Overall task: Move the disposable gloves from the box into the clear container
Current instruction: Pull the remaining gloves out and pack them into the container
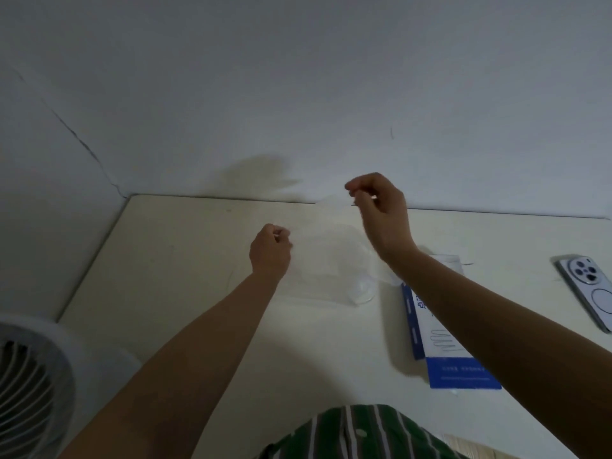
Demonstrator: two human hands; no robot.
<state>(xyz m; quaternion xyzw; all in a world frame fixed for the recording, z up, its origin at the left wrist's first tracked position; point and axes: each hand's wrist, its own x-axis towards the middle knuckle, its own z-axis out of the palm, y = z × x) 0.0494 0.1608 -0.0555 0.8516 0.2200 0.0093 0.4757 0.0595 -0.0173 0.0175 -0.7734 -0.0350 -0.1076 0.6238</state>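
Observation:
A thin transparent disposable glove (326,223) is stretched in the air between my two hands above the cream table. My left hand (270,251) pinches its lower left edge. My right hand (381,213) pinches its upper right end, higher and nearer the wall. Under the glove lies the clear container (326,283), faint against the table, with a round clear part at its right end. The blue and white glove box (440,339) lies flat on the table to the right, partly hidden by my right forearm.
A phone (592,289) lies face down at the table's right edge. A white fan (29,385) stands at the lower left beside the table. The white wall runs right behind the table's far edge (215,198). My striped green shirt shows at the bottom.

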